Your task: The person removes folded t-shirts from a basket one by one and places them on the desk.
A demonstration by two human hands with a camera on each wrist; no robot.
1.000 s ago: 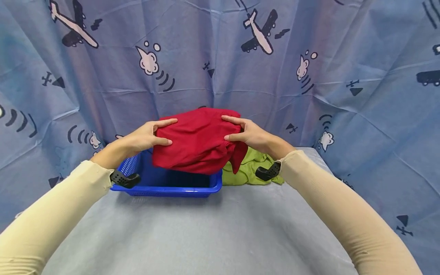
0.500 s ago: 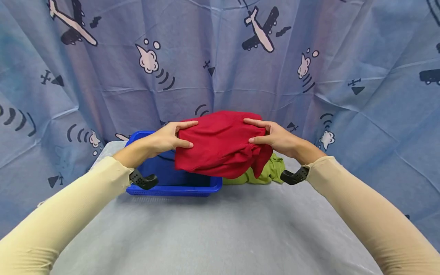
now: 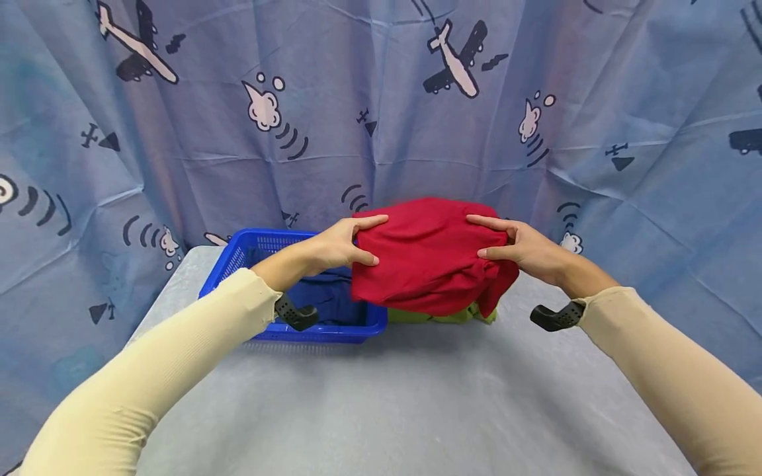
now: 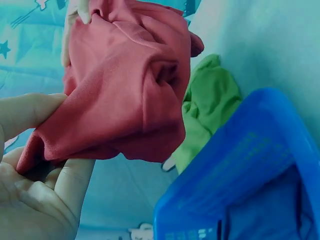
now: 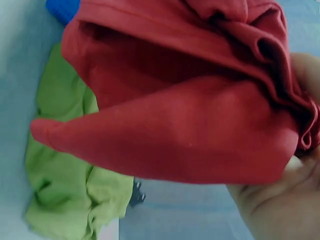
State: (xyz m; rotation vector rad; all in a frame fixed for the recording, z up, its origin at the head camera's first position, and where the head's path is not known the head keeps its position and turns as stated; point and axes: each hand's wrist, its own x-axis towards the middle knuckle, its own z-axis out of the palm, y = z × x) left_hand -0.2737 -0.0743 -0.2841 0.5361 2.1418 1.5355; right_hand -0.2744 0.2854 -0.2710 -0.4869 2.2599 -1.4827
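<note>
A folded red cloth (image 3: 425,254) is held up in the air between both hands. My left hand (image 3: 333,248) pinches its left edge, thumb on the near side; the left wrist view shows the cloth's corner between thumb and fingers. At the opposite edge my right hand (image 3: 530,254) grips the cloth, and a loose flap (image 5: 175,135) of it hangs down in the right wrist view. Below and behind the red cloth lies a crumpled green cloth (image 4: 212,95), mostly covered in the head view. Left of it stands a blue plastic basket (image 3: 223,268) holding dark blue cloth (image 3: 327,297).
The basket and green cloth rest on a grey-white covered table (image 3: 381,396). A blue curtain (image 3: 333,86) printed with airplanes hangs behind and at both sides. Black bands (image 3: 297,314) are worn on the wrists.
Both hands have carried the red cloth to the right, from above the basket to above the green cloth. More of the basket and the dark blue cloth inside now shows.
</note>
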